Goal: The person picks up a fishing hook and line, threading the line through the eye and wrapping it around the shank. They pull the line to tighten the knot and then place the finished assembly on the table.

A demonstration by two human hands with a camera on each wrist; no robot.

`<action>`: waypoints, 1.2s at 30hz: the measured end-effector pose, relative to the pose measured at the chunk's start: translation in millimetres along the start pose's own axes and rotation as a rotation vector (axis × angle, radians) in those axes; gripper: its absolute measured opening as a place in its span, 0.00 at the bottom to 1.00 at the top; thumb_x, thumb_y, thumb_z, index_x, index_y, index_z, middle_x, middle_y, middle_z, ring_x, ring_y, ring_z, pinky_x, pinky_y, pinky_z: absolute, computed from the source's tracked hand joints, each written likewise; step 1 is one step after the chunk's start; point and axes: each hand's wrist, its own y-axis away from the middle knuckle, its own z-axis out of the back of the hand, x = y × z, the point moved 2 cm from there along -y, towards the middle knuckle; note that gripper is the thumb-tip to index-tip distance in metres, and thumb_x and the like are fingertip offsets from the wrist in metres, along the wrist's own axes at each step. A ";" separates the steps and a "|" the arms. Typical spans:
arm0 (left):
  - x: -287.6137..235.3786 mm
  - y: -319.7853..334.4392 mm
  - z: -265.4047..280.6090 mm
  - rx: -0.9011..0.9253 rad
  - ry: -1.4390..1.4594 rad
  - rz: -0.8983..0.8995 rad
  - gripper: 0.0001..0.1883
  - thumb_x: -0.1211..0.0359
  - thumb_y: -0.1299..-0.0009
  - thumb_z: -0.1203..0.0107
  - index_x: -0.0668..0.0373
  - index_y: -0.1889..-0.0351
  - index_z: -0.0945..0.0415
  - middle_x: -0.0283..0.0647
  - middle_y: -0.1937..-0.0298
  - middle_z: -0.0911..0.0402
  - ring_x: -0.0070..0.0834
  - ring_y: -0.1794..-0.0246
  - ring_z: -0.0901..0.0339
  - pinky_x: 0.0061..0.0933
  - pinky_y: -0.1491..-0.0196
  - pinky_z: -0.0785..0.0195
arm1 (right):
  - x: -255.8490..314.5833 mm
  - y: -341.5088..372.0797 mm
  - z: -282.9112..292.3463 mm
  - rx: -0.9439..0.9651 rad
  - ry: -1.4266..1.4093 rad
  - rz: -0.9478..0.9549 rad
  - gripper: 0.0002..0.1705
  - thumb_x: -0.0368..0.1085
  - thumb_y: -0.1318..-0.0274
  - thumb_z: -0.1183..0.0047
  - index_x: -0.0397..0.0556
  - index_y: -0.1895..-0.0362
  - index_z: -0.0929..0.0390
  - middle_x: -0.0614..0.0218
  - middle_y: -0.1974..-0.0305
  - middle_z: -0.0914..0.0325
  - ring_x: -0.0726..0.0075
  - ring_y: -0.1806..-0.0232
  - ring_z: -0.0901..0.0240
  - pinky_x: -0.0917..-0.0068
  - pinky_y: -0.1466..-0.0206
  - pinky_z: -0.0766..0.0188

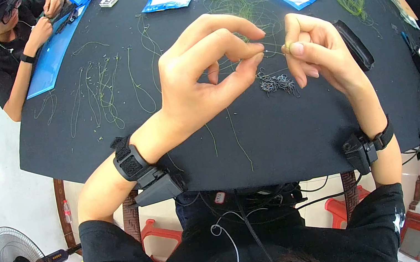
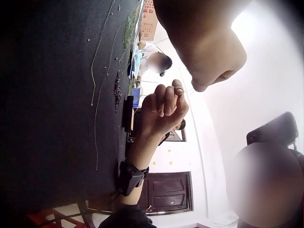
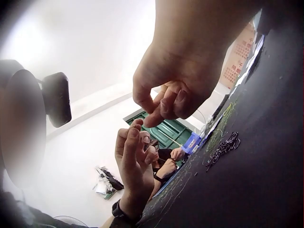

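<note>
- Nearest, the left hand [image 1: 187,81] pinched a tiny pale item [image 1: 266,52] between thumb and finger; too light a grip could have let it slip.
- Beside it, the right hand [image 1: 328,54] had thumb and finger clamped on the thin thread [image 1: 276,52], other fingers curled; an uneven pull might have jerked the strand free or tightened it in the wrong place.
- Thread and item were held above the dark surface [image 1: 300,132]; if dropped, either could have been lost among the small dark hooks [image 1: 277,83] just below the hands.
- Beyond, the tangled green thread [image 1: 238,5] lay behind the fingers; a trailing end might have snagged there.
- Hard to make out, near: the item was too small to identify, and whether the thread was knotted to it could not be told.
- In the left wrist view, the near hand's own fingers were shadowed and partly hidden; in the right wrist view, the thread between the hands was not discernible.
- Among the hooks, overlap concealed individual shapes.
- Farthest, the second person [image 1: 5,66] was cut off by the upper frame edge.
</note>
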 end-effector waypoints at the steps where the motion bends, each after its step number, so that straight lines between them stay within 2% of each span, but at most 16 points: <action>1: 0.2 0.0 -0.1 -0.002 0.009 0.004 0.07 0.80 0.46 0.41 0.60 0.71 0.22 0.40 0.59 0.21 0.11 0.77 0.32 0.10 0.80 0.41 | -0.2 -0.1 0.0 0.009 -0.006 0.006 0.10 0.41 0.46 0.51 0.48 0.70 0.31 0.66 0.85 0.27 0.86 0.88 0.47 0.86 0.84 0.54; 36: -1.5 -1.6 -0.6 0.001 -0.034 -0.088 0.08 0.80 0.49 0.39 0.60 0.74 0.23 0.39 0.60 0.22 0.13 0.78 0.33 0.11 0.81 0.42 | 0.8 0.2 -3.7 0.025 0.007 -0.037 0.10 0.41 0.45 0.52 0.47 0.71 0.31 0.66 0.84 0.27 0.85 0.87 0.46 0.86 0.83 0.52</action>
